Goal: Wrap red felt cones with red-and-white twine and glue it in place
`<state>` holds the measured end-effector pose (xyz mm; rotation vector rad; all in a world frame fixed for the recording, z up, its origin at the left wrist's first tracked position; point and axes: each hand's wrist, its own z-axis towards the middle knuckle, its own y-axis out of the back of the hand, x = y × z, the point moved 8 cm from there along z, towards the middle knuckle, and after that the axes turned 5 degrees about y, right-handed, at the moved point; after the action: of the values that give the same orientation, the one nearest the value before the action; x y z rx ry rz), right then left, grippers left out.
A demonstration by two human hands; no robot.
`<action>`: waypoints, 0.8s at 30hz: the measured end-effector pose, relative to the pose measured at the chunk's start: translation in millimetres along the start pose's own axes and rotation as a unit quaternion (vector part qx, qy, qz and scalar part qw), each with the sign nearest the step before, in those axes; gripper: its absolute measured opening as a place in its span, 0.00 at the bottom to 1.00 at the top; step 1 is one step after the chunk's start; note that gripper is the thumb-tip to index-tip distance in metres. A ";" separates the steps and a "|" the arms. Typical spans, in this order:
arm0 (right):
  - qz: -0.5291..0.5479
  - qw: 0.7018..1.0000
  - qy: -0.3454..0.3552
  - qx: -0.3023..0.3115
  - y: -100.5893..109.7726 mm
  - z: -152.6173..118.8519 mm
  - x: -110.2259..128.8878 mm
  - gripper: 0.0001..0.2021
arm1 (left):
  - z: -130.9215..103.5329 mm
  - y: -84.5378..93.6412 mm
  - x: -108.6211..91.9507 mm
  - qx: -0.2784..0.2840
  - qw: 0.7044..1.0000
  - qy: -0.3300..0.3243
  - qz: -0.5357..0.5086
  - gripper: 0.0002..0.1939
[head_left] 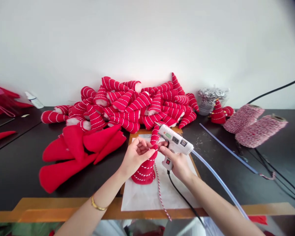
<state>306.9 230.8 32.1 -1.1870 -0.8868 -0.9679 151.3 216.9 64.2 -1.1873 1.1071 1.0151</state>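
A stuffed red felt cone (143, 170), wound with red-and-white twine, stands in front of me on a white sheet (137, 200). My left hand (135, 157) pinches the cone's upper middle from the left, fingertips closed. In my right hand (179, 164) is a white hot glue gun (175, 139), its nozzle pointing up and left beside the cone's top. The thumb and fingertip of that hand also reach the cone's right side; whether they pinch the twine I cannot tell. A loose tail of twine (159, 190) hangs down across the sheet towards the table edge.
Behind lies a heap of twine-wound red cones (127, 105). Plain red felt cones (68, 157) lie at left. Two twine spools (260, 131), a clear glue stick (228, 147), a tub of silvery material (208, 98) and black cables are at right. A white bottle (34, 100) leans far left.
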 end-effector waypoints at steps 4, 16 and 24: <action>-0.006 0.999 -0.043 -0.006 0.0 -2.6 -1.9 0.17 | -0.1 -0.9 1.7 -0.003 1.000 0.011 0.013 0.20; 0.038 0.997 -0.063 0.016 -7.4 -1.2 -4.5 0.15 | 0.7 -2.5 6.4 0.018 1.000 0.012 0.020 0.20; 0.110 0.988 -0.104 0.019 -12.5 -6.3 -12.1 0.21 | -1.3 -2.3 8.0 0.023 0.999 0.032 -0.018 0.21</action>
<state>291.4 224.9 24.0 -1.3394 -0.9108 -0.6555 154.9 215.5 56.6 -1.2062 1.1492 0.9238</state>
